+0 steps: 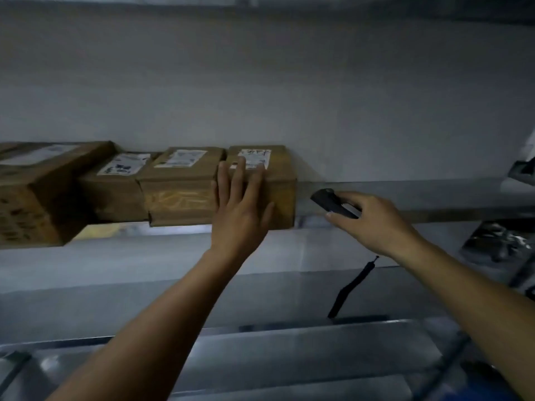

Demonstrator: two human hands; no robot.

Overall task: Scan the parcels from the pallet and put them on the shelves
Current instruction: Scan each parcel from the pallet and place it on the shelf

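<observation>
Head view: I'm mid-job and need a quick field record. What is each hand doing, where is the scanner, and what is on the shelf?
Left: left hand flat, fingers straight, against the front and top edge of the rightmost brown cardboard box
Right: right hand grips a black handheld scanner, just right of that box
Strap: black wrist strap dangles below the right wrist
Shelf row: three other brown cardboard boxes sit side by side to its left on the grey metal shelf
Labels: white, on the box tops, unreadable
</observation>
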